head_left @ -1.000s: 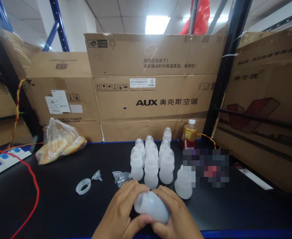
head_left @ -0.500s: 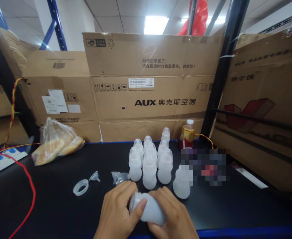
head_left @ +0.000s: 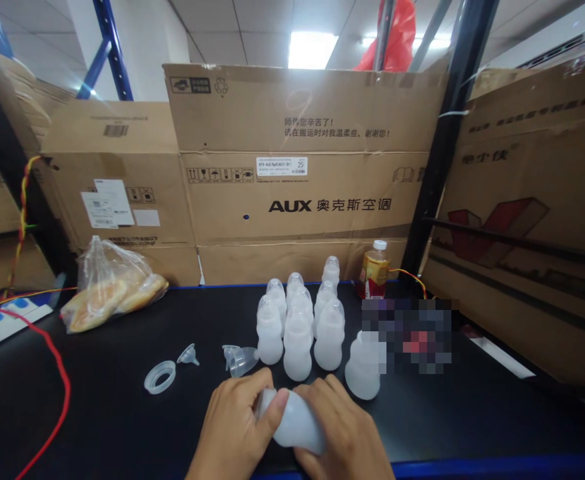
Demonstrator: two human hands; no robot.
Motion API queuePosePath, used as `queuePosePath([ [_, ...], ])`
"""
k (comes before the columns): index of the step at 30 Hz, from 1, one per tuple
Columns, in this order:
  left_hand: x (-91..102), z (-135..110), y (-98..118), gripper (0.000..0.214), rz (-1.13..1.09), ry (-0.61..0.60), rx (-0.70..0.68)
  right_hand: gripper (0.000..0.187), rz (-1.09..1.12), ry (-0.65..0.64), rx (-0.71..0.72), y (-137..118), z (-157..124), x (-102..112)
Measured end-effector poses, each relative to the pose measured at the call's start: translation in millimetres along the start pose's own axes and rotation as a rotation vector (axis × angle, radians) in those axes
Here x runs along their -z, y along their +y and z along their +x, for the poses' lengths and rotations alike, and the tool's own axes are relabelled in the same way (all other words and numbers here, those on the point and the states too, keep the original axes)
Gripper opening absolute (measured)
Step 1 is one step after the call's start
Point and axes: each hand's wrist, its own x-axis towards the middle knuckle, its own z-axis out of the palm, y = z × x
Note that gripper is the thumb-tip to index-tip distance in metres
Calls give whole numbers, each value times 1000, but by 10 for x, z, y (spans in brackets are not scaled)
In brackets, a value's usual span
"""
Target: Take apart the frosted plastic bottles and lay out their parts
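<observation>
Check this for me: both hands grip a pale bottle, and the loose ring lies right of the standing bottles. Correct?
Not quite: the loose ring lies left of the standing bottles, as the head view shows. The rest stands: the left hand and right hand both grip a pale bottle.

White bottle (head_left: 300, 421) between left grip (head_left: 236, 420) and right grip (head_left: 343, 423)

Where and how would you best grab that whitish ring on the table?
Probably by its outer rim, pinched at opposite edges from above: the whitish ring lies flat on the black tabletop, hole facing up, leaving its edge exposed. Coming from its near side should avoid the small clear funnel-shaped piece beyond it to the right.
</observation>
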Motion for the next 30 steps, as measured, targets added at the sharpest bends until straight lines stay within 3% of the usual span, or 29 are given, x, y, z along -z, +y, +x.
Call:
queuePosePath([
  [6,100,10,0,62,-150,-98,-120,49,141,-64,-183,20,29,75],
  [9,100,-3,5,36,-262,-183,-132,47,176,-92,-233,13,47,90],
  [13,47,20,-22,40,-242,-115,-99,50,137,-57,-209,-5,51,65],
  [19,18,18,-73,52,-125,-1,2,54,70,-36,-34,-6,46,44],
  [24,100,9,-36,58,-187,-34,-57,55,117,-29,-144,12,31,54],
  [26,129,-3,-17,62,-281,-101,-118,53,137,-56,-195,18,24,57],
  [30,141,-9,-7,31,-405,-211,-140,48,204,-96,-246,22,17,53],
])
